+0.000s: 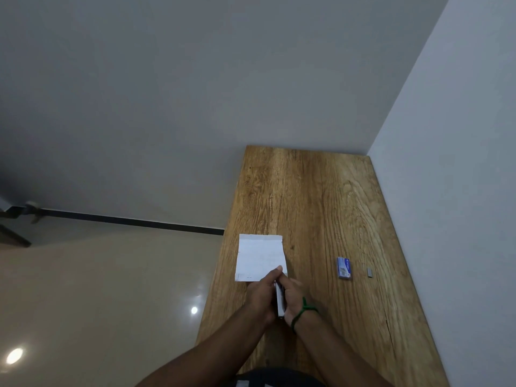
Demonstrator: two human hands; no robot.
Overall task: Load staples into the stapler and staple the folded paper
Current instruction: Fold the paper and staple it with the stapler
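A white folded paper (259, 255) lies flat near the left edge of the wooden table (315, 196). Just in front of its near right corner, my left hand (261, 294) and my right hand (294, 297) press together around a slim silver-and-dark stapler (279, 303), held on edge between the palms. My left fingertips touch the paper's near corner. A green cord is tied around my right wrist. A small blue staple box (344, 268) lies to the right, and a short grey strip of staples (370, 271) lies just beyond it.
The table runs along a white wall (452, 163) on the right and meets another wall at the back. To the left the table edge drops to a glossy beige floor (111, 289).
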